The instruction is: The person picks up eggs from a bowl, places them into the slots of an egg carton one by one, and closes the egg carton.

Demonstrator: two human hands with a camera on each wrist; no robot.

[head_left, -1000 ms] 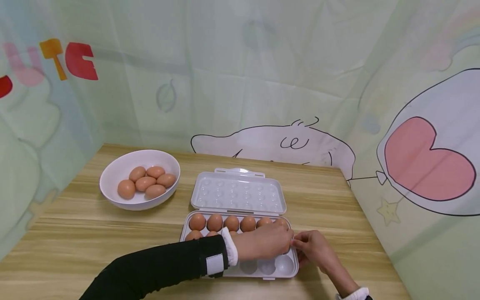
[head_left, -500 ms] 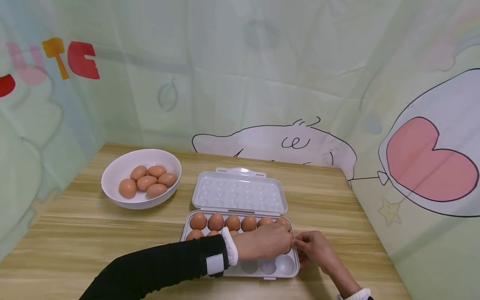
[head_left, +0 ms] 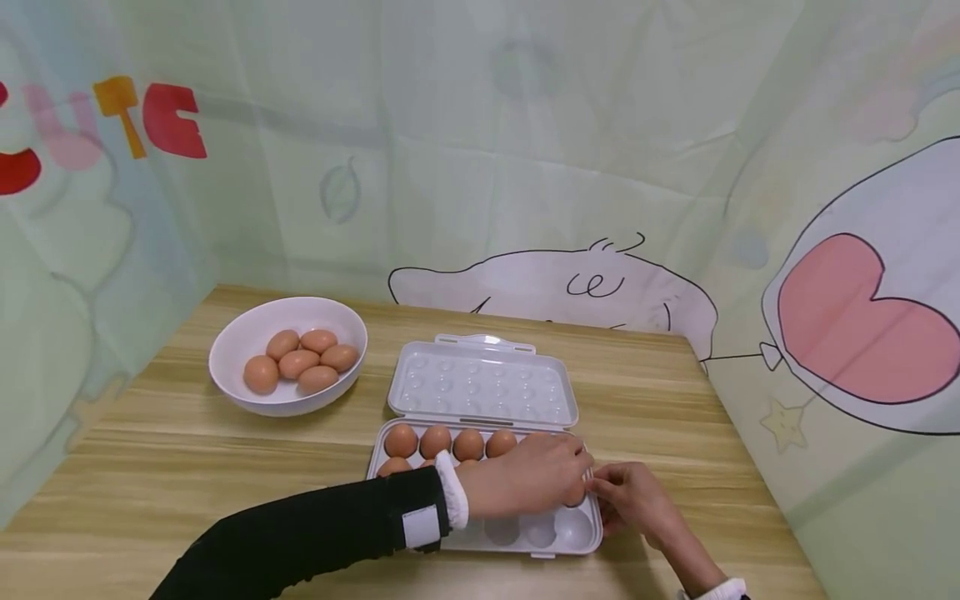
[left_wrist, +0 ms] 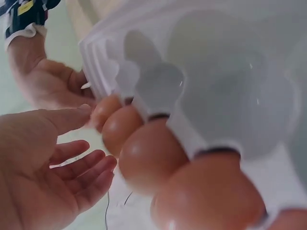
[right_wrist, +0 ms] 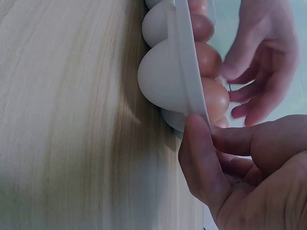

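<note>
A light grey plastic egg tray (head_left: 573,530) lies opened flat on the table, its dimpled lid (head_left: 483,383) folded to the back. Brown eggs (head_left: 401,441) sit in the back and middle rows; the visible cups of the front row are bare. My left hand (head_left: 528,475) reaches over the tray's right end, hiding several eggs. In the left wrist view its fingers (left_wrist: 79,179) are spread loosely beside the eggs (left_wrist: 148,148), with nothing between them. My right hand (head_left: 637,504) pinches the tray's right rim between thumb and fingers, as the right wrist view shows.
A white bowl (head_left: 232,367) with several brown eggs (head_left: 298,364) stands at the back left of the wooden table (head_left: 225,467). Printed curtains (head_left: 480,150) enclose the table behind and on both sides.
My left hand has loosened and shifted slightly back over the tray, baring more of an egg at its right end. The right hand keeps its pinch; the head view has shifted slightly.
</note>
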